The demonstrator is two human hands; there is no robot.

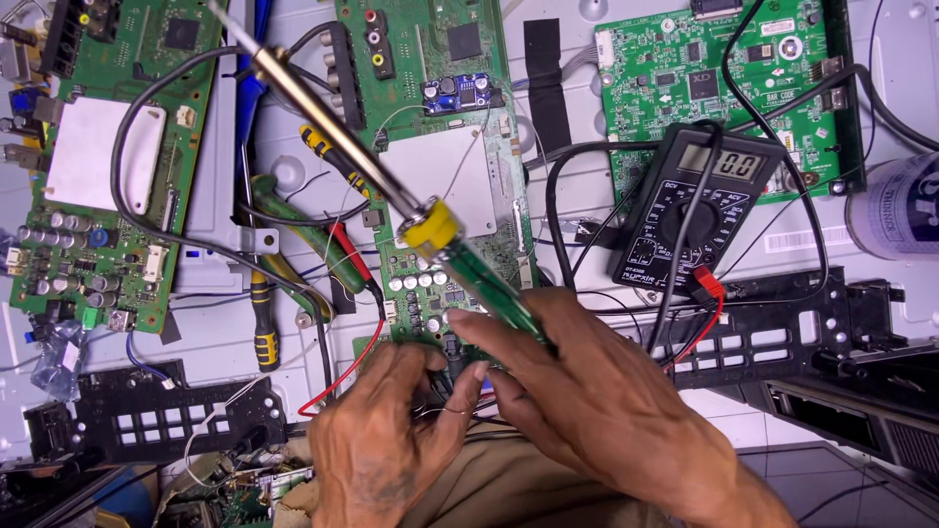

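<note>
The right hand has its fingers closed around the green see-through handle of a soldering iron, whose long metal barrel slants up and away to the top left, well clear of any joint. The left hand rests at the near edge of the middle circuit board, its fingers curled in and its fingertips pressed against the right hand's fingertips; whether they pinch something small there, such as solder or a wire end, I cannot tell.

As a judgement, the work is at a midway point: the iron is lifted off the board, nothing is being heated, and the board lies open with loose leads across it, so the joining or checking appears unfinished. No fresh joint can be made out.

Counted: three green circuit boards in plain view, the left board, the middle one and the right board. One black meter with a lit display lies between the middle and right boards, its red and black leads trailing toward the hands. One soldering iron. One pair of green-handled pliers and one tool with a yellow-and-black handle lie between the left and middle boards. Two black plastic frames flank the hands, and one white can stands at the right edge
</note>
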